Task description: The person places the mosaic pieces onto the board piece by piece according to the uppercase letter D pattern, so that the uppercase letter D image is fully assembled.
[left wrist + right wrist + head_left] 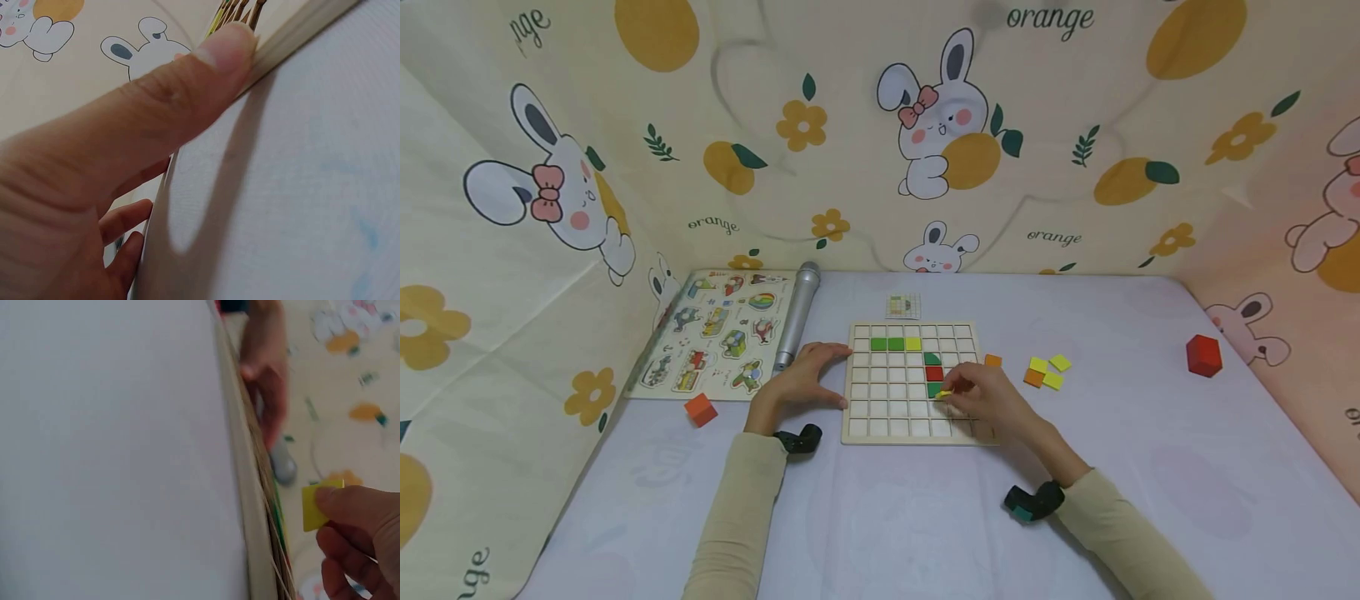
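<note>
A wooden grid board [887, 408] lies flat on the table. My left hand [801, 375] rests at its left edge, thumb and forefinger spread apart; in the left wrist view the thumb [181, 94] presses the board's rim. Over the right part of the grid, my right hand [996, 400] pinches a yellow square tile [311, 515] between thumb and fingers. Two green tiles [887, 343] and a yellow tile [913, 343] form a row near the top. Below and right, a curved-edge green tile [932, 359], a red tile [934, 374] and another green tile [933, 389] run down one column.
Loose yellow tiles [1053, 381] and an orange tile [1033, 378] lie right of the board; another orange tile [993, 360] sits by its edge. Behind it is a small pattern card [902, 306]. A picture board [662, 342], a silver cylinder [797, 321] and red blocks [1204, 356] stand around.
</note>
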The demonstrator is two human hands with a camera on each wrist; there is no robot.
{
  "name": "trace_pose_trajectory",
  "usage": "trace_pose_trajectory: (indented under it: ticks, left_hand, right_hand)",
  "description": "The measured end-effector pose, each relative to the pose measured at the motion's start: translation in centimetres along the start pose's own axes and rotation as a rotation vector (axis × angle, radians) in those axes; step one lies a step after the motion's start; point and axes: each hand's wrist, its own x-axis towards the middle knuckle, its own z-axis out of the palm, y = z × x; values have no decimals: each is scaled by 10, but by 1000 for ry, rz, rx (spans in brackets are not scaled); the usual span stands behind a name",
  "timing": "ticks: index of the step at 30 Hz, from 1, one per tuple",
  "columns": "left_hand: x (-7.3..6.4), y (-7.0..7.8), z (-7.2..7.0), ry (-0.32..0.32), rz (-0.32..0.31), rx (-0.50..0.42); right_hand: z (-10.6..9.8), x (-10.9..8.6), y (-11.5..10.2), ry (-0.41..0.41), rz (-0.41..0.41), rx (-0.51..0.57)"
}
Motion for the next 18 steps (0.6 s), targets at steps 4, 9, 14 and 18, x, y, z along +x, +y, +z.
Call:
trace_pose_trajectory:
  ticks: [4, 9, 14, 18]
  left_hand:
    - [0, 0, 1, -1, -17, -15]
    - [1, 1, 1, -4, -28, -16]
    - [1, 0, 1, -5, -27, -11]
    - [2, 0, 1, -4, -30, -10]
  right_hand:
    - [16, 6, -8, -35, -48, 11]
    - [28, 11, -8, -54, -94, -50]
    - [32, 12, -3, -61, -124, -124]
    - [32, 11, -1, -90, -137, -147]
